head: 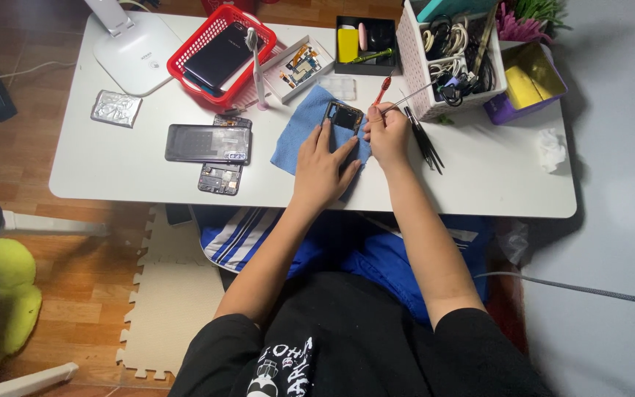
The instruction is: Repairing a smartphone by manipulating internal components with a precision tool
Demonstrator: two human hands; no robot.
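Phone frame on cloth, basket behind-left, perhaps tweezers just right.

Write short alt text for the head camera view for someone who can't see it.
Seen from above, a person's left hand presses an opened phone onto a blue cloth on a white table, while the right hand works on it with a thin tool. Phone parts lie to the left.

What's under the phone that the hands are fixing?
A blue cloth lies under the open phone, spread on the white table. The left hand covers the phone's lower part and some cloth, so anything beneath there is hidden.
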